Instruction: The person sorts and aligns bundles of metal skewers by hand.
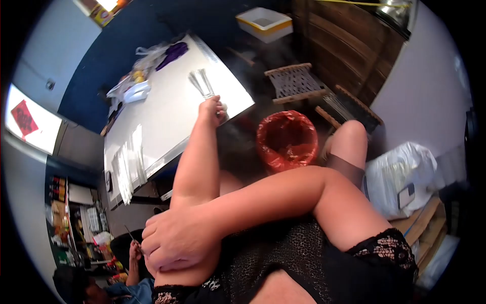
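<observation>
My left hand point(212, 110) is closed around one end of a bundle of thin, pale, silvery sticks point(201, 82). Their far ends fan out above the white table point(177, 106), close to its right corner. My right arm crosses my body, and my right hand point(177, 240) is wrapped around my left upper arm; some of its fingertips are hidden. A larger spread of similar thin sticks point(128, 164) lies near the table's left end.
Plastic bags point(134, 91) and a purple cloth point(173, 55) lie along the table's far side. A red-lined bin point(287, 139) stands beside my knee, near a woven stool point(296, 83). A white bag with a phone point(405, 177) is at right. Another person point(121, 291) sits lower left.
</observation>
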Demonstrator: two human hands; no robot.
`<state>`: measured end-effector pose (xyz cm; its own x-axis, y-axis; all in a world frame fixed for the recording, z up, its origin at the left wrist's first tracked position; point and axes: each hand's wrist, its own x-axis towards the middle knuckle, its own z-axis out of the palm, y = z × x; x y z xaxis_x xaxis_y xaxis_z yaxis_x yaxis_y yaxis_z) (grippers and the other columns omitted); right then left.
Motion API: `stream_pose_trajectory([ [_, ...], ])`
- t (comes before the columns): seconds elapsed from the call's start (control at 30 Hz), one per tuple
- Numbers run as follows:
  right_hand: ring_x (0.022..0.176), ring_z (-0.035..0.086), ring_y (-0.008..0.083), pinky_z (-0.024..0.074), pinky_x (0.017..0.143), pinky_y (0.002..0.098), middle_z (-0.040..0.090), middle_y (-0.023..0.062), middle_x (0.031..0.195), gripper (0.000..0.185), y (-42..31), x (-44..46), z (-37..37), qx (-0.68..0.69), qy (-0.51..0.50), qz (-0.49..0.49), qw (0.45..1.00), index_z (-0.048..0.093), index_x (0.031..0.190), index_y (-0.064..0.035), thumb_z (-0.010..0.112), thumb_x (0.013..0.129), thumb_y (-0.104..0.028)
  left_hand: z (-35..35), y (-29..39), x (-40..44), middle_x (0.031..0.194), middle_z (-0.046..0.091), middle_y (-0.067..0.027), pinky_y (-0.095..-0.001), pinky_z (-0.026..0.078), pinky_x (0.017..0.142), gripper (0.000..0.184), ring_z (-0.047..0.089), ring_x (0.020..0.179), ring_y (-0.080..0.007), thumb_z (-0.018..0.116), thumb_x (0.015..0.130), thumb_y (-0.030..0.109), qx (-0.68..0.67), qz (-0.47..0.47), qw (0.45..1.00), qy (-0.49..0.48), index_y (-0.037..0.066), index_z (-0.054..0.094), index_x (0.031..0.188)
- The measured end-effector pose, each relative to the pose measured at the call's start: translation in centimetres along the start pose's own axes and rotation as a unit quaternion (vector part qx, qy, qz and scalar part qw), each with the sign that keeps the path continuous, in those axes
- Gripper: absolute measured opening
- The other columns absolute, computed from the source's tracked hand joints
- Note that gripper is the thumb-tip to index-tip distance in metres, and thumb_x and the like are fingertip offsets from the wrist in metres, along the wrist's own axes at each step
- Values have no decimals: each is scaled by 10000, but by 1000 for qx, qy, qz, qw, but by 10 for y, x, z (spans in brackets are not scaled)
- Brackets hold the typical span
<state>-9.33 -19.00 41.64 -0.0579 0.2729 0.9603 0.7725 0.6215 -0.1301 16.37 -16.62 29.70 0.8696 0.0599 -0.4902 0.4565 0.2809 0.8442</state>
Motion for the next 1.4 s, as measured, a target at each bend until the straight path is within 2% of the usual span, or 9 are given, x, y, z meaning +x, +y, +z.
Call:
stream_pose_trajectory([
  [0.23, 772, 572, 259, 451, 669, 368, 565, 77, 715, 149, -6, -7, -22, -4, -110, 138, 984, 618, 758, -103, 584, 808, -240, 4, 2, -6, 572, 424, 38, -193, 319, 378, 119, 382, 428, -48, 515, 876, 116, 20, 7, 1000, 21, 98, 470, 768],
  [0.37, 718, 574, 254, 455, 617, 361, 558, 66, 678, 151, 1, -7, -11, 1, -50, 95, 994, 620, 736, -109, 588, 802, -241, 1, 3, -2, 571, 427, 37, -194, 323, 378, 119, 386, 429, -50, 511, 877, 116, 13, -8, 1000, 11, 97, 472, 767],
  [0.43, 642, 569, 242, 447, 544, 352, 542, 44, 628, 170, 6, -2, 3, 0, 42, -30, 999, 591, 678, -104, 604, 787, -234, -1, 2, 0, 570, 430, 36, -197, 329, 381, 117, 388, 431, -51, 511, 878, 120, 9, -2, 1000, -6, 97, 477, 769],
  [0.63, 709, 571, 246, 447, 610, 357, 542, 71, 657, 130, -2, -9, -19, 13, -77, 97, 992, 616, 749, -94, 597, 792, -216, 4, 0, -8, 570, 431, 38, -205, 337, 389, 116, 387, 432, -51, 512, 877, 119, 31, 15, 999, 17, 99, 481, 767],
  [0.77, 710, 565, 247, 445, 608, 354, 543, 67, 671, 123, 0, -10, -11, 22, -53, 76, 995, 615, 751, -96, 597, 799, -207, 2, 1, -6, 570, 429, 39, -206, 336, 389, 94, 385, 431, -50, 512, 877, 120, 19, 12, 1000, 5, 95, 483, 791],
  [0.83, 633, 548, 236, 434, 536, 344, 525, 39, 643, 145, 5, -3, -1, 18, 61, -41, 997, 586, 696, -100, 613, 798, -201, 3, 1, -9, 568, 428, 40, -206, 338, 391, 92, 387, 431, -50, 507, 879, 122, 19, 15, 1000, 9, 96, 482, 795],
  [1.13, 741, 542, 220, 431, 618, 328, 526, 42, 709, 123, -4, -25, -16, -32, -62, 104, 992, 591, 737, -112, 627, 799, -212, 5, 1, -12, 575, 426, 46, -195, 345, 396, 109, 389, 437, -46, 520, 866, 122, 31, 19, 999, 3, 101, 472, 771],
  [1.23, 728, 542, 217, 430, 625, 330, 524, 40, 688, 142, -1, -15, -15, -45, -1, 63, 997, 592, 720, -110, 627, 794, -227, 6, 1, -13, 574, 430, 45, -195, 345, 395, 111, 392, 437, -47, 521, 867, 124, 32, 22, 999, 12, 101, 472, 770],
  [1.4, 732, 546, 225, 423, 677, 344, 562, 40, 718, 180, 3, -18, -13, -32, -37, 76, 996, 619, 748, -115, 585, 818, -277, 3, 0, -9, 574, 435, 43, -193, 353, 394, 107, 396, 437, -47, 524, 868, 125, 33, 21, 999, 1, 100, 478, 774],
])
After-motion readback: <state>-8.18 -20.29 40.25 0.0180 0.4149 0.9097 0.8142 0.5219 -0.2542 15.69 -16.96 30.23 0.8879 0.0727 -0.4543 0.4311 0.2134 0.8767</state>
